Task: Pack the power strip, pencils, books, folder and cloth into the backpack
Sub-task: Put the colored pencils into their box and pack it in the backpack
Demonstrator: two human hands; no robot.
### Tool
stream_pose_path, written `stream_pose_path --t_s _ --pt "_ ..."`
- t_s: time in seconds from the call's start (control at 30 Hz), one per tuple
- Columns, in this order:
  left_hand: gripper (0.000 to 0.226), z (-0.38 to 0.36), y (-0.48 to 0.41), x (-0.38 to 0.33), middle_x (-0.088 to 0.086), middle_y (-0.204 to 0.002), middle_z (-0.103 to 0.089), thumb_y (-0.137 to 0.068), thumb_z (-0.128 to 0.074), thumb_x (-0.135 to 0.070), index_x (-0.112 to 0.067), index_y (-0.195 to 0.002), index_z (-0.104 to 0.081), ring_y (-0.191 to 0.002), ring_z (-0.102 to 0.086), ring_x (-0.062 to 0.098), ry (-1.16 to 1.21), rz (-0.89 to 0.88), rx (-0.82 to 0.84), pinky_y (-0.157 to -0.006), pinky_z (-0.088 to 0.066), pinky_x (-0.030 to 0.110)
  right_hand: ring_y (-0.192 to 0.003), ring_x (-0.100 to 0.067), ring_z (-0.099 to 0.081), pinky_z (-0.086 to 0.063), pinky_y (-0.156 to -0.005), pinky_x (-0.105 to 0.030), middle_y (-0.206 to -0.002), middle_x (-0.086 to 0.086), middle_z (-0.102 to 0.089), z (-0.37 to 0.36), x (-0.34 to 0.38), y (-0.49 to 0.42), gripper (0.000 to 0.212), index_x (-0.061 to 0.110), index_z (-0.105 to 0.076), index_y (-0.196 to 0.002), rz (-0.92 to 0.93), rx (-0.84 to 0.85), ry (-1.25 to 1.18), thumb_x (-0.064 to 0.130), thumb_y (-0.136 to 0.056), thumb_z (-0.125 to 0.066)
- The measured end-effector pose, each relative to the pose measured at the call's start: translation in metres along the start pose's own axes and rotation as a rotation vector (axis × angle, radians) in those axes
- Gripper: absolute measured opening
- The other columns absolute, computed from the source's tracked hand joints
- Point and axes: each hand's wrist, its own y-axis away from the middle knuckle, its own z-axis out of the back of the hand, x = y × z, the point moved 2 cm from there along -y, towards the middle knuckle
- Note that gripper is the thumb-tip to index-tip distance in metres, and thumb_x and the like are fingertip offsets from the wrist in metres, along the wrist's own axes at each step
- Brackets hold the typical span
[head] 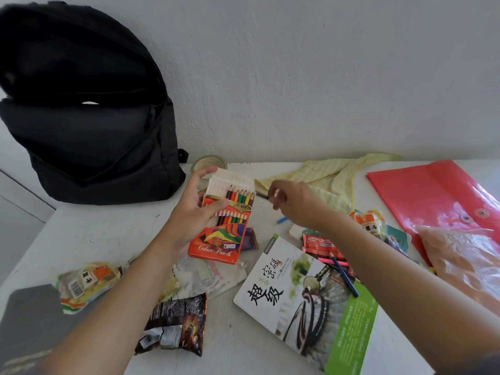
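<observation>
Your left hand [194, 212] grips the pencil box [220, 236], thumb across the front and fingers round the back. The box is lifted and tilted above the surface [108, 234]. Its flap is open at the top, with a row of coloured pencil tips showing.

Your right hand [293, 203] sits just right of that open flap. Its fingers are curled and bunched at a thin dark stick [261, 194]; whether they really pinch it, I cannot tell.

Just beyond your left fingertips is a tape roll [208, 161]. Behind your right hand, the yellow-checked cloth [324, 175] lies crumpled by the wall.

Under your right forearm, a blue pencil [345, 278] lies slanted over the far corner of the book [305, 307], which is flat and cover up, near you. A red snack packet [322, 243] lies at the book's far edge.

Out to the right, the red folder [427, 196] lies flat, with a clear plastic bag [465, 266] on its near end. Below your left forearm there's a dark snack packet [176, 323], and left of it a crumpled wrapper [86, 282] overlapping a grey notebook [27, 320].

The black backpack [89, 117] stands upright at the far left against the wall. Its top gapes open and its base is near your left hand.
</observation>
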Motion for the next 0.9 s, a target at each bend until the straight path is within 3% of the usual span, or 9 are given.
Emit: stream_pose_path --t_s 0.13,0.2,0.27,0.4,0.47,0.6,0.7,0.8,0.9 --pt "0.054 0.002 -0.002 -0.001 0.004 -0.113 -0.077 -0.096 -0.066 -0.006 -0.042 -0.132 -0.048 -0.100 -0.076 0.026 -0.016 -0.012 -0.015 -0.083 -0.063 0.045 -0.052 -0.007 -0.046 -0.040 -0.051 -0.021 -0.065 0.002 -0.057 0.015 0.024 -0.005 0.011 0.013 -0.065 -0.100 0.043 -0.241 -0.351 0.021 -0.101 -0.056" --pt "0.054 0.003 -0.004 -0.001 0.004 -0.114 -0.076 -0.095 -0.067 -0.005 -0.041 -0.132 -0.048 -0.102 -0.075 0.026 -0.023 -0.016 -0.029 -0.082 -0.064 0.043 -0.052 -0.004 -0.041 -0.036 -0.051 -0.016 -0.063 0.006 -0.052 0.020 0.031 -0.006 0.007 0.014 -0.067 -0.096 0.031 -0.374 -0.572 0.020 -0.097 -0.063" --pt "0.053 0.004 -0.005 -0.002 0.002 -0.115 -0.076 -0.095 -0.067 -0.007 -0.042 -0.131 -0.049 -0.103 -0.075 0.025 -0.036 -0.013 -0.034 -0.082 -0.064 0.042 -0.056 -0.008 -0.044 -0.039 -0.055 -0.021 -0.062 0.007 -0.053 0.026 0.035 -0.008 0.003 0.015 -0.068 -0.090 0.009 -0.464 -0.772 0.016 -0.093 -0.068" --pt "0.053 0.004 -0.006 -0.003 0.001 -0.116 -0.075 -0.095 -0.068 -0.009 -0.044 -0.131 -0.049 -0.104 -0.075 0.025 -0.074 -0.027 -0.034 -0.088 -0.062 0.049 -0.060 -0.009 -0.049 -0.044 -0.060 -0.022 -0.066 0.003 -0.057 0.024 0.043 -0.011 0.007 0.009 -0.071 -0.087 -0.006 -0.365 -0.947 0.015 -0.088 -0.075" --pt "0.054 0.002 -0.006 -0.003 0.001 -0.115 -0.076 -0.096 -0.068 -0.010 -0.043 -0.133 -0.048 -0.103 -0.075 0.025 -0.099 -0.037 -0.019 -0.091 -0.059 0.053 -0.064 -0.008 -0.054 -0.045 -0.063 -0.021 -0.068 0.002 -0.063 0.019 0.047 -0.014 0.014 0.005 -0.073 -0.092 0.000 -0.289 -0.941 0.018 -0.091 -0.072" --pt "0.056 -0.004 -0.005 -0.005 -0.003 -0.112 -0.076 -0.096 -0.068 -0.010 -0.042 -0.136 -0.047 -0.100 -0.076 0.025 -0.155 -0.060 0.013 -0.092 -0.058 0.058 -0.064 -0.008 -0.051 -0.042 -0.061 -0.022 -0.071 -0.002 -0.065 0.011 0.051 -0.022 0.019 0.009 -0.074 -0.088 -0.017 -0.211 -0.676 0.026 -0.095 -0.068" --pt "0.057 -0.008 -0.005 -0.008 -0.003 -0.113 -0.076 -0.097 -0.068 -0.008 -0.043 -0.136 -0.047 -0.099 -0.076 0.025 -0.183 -0.084 0.032 -0.092 -0.058 0.058 -0.064 -0.011 -0.056 -0.047 -0.062 -0.026 -0.073 -0.003 -0.066 0.011 0.052 -0.027 0.012 0.016 -0.069 -0.087 0.023 -0.257 -0.572 0.026 -0.087 -0.077" --pt "0.055 -0.008 -0.008 -0.010 -0.001 -0.110 -0.076 -0.096 -0.069 -0.009 -0.042 -0.135 -0.047 -0.097 -0.076 0.026 -0.183 -0.089 0.033 -0.091 -0.058 0.058 -0.067 -0.013 -0.059 -0.049 -0.066 -0.027 -0.070 0.002 -0.066 0.012 0.058 -0.024 0.028 0.016 -0.064 -0.091 0.164 -0.194 -0.453 0.025 -0.077 -0.086" --pt "0.055 -0.009 -0.009 -0.011 0.000 -0.109 -0.076 -0.096 -0.069 -0.010 -0.041 -0.135 -0.046 -0.096 -0.076 0.027 -0.189 -0.097 0.043 -0.091 -0.059 0.057 -0.065 -0.008 -0.049 -0.046 -0.065 -0.031 -0.069 0.004 -0.062 0.016 0.056 -0.022 0.035 0.017 -0.064 -0.088 0.229 -0.162 -0.373 0.029 -0.069 -0.090"
